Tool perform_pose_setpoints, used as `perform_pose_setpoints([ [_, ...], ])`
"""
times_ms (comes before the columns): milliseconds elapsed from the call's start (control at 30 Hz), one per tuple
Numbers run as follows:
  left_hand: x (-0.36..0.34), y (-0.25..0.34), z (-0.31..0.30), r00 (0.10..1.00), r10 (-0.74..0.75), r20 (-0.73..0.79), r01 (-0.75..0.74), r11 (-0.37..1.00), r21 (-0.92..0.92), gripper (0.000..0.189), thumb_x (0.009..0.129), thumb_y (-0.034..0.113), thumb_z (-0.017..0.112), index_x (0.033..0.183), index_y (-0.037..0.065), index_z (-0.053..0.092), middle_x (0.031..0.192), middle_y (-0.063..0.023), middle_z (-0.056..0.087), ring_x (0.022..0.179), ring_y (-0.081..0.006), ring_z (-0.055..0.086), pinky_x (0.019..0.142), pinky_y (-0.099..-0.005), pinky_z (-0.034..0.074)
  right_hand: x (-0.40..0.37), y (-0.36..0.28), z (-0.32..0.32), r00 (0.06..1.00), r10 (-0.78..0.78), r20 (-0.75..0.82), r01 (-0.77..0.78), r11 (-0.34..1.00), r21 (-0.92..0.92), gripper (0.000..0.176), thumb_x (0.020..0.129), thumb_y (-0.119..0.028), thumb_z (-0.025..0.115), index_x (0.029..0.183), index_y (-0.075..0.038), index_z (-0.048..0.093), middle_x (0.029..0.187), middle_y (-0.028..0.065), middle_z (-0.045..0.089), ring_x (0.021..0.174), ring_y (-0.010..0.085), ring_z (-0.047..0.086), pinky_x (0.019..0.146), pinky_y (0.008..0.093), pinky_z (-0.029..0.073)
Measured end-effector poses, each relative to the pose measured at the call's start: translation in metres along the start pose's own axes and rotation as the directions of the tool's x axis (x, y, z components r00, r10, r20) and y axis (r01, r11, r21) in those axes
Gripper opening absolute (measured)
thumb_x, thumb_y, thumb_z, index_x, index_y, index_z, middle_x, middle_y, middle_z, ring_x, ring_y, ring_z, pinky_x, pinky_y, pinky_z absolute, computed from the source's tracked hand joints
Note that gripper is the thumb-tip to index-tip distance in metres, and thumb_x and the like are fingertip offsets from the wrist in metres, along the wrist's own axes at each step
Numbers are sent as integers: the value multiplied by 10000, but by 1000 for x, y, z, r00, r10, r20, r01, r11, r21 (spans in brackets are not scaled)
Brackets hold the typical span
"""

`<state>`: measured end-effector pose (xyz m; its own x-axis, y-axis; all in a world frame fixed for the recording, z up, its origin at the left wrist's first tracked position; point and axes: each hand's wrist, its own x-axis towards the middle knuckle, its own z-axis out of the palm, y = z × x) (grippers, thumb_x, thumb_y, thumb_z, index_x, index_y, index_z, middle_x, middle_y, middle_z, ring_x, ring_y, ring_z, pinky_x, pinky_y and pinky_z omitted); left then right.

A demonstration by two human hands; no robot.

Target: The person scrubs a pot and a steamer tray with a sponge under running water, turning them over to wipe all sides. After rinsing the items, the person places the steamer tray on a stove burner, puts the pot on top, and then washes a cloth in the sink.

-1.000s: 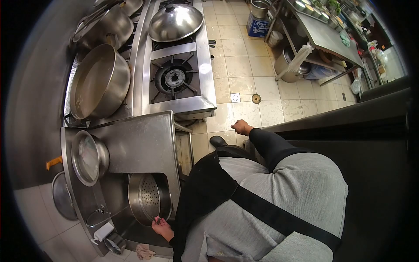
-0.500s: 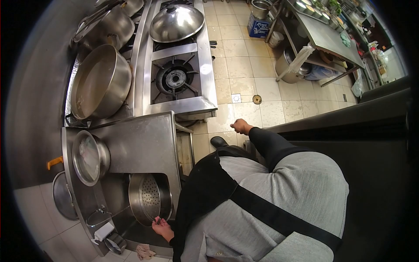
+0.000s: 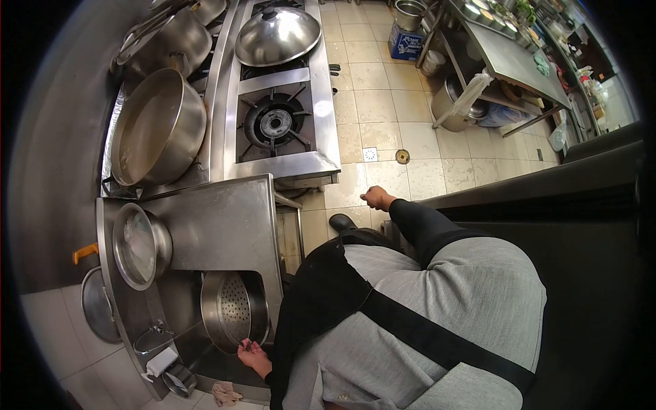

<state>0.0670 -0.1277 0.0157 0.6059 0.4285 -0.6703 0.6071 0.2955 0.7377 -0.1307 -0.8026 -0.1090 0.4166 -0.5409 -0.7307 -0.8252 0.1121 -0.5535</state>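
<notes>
My left hand (image 3: 251,354) is at the bottom of the view, with its fingers on the near rim of a perforated steel pot (image 3: 231,311). The pot lies tilted in the sink (image 3: 179,301). My right hand (image 3: 376,197), in a black sleeve, is stretched out over the tiled floor beside a dark counter edge (image 3: 519,188). It is closed in a fist, and I see nothing in it. My grey shirt and black apron fill the lower right.
A steel bowl (image 3: 140,246) sits on the worktop (image 3: 219,222) by the sink. Beyond are a big empty wok (image 3: 156,126), a gas burner (image 3: 275,124) and a domed lid (image 3: 277,34). A steel table (image 3: 509,55) with pots under it stands across the floor. A rag (image 3: 224,393) lies below the sink.
</notes>
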Motion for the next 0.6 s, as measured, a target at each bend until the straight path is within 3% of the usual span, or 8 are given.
perform_pose_setpoints([
  [33,0,0,0,1000,0,0,0,1000,1,250,961,289,500,823,104,597,911,-28,665,830,-152,574,803,-299,461,-1,-1,-1,999,36,33,-36,999,5,347,921,-310,643,888,36,647,670,92,607,522,183,511,459,341,419],
  [367,2,-2,-3,998,-55,-7,55,997,-46,221,943,313,545,948,100,605,976,-30,671,901,-155,598,828,-307,474,1,5,0,999,39,38,-40,999,22,357,924,-313,646,848,36,650,664,98,610,524,184,519,457,343,419],
  [433,2,-2,-3,998,-56,-4,56,998,-38,223,941,314,550,957,98,603,975,-28,671,909,-154,600,830,-307,475,5,11,4,999,-36,-19,36,999,-2,501,903,-369,610,673,74,660,590,162,614,473,260,571,505,399,498],
  [500,5,-2,-7,996,-52,70,54,998,-18,214,938,312,555,953,104,604,970,-25,671,902,-151,604,826,-307,477,5,11,3,999,-41,-19,40,999,-17,493,913,-358,594,677,69,662,596,167,624,483,263,588,509,405,503],
  [567,6,-2,-6,997,-58,42,59,998,-20,208,938,300,553,954,98,603,967,-23,671,889,-151,605,831,-308,477,7,13,5,999,-45,-18,45,999,-31,485,924,-347,578,680,64,664,601,172,633,493,267,604,512,410,508],
  [600,8,-4,-8,998,-65,11,65,998,-24,202,938,288,551,955,93,601,964,-21,671,877,-150,607,836,-309,476,10,18,5,993,-120,-9,118,986,-121,475,938,-331,558,677,53,663,609,180,640,510,269,622,513,416,511],
])
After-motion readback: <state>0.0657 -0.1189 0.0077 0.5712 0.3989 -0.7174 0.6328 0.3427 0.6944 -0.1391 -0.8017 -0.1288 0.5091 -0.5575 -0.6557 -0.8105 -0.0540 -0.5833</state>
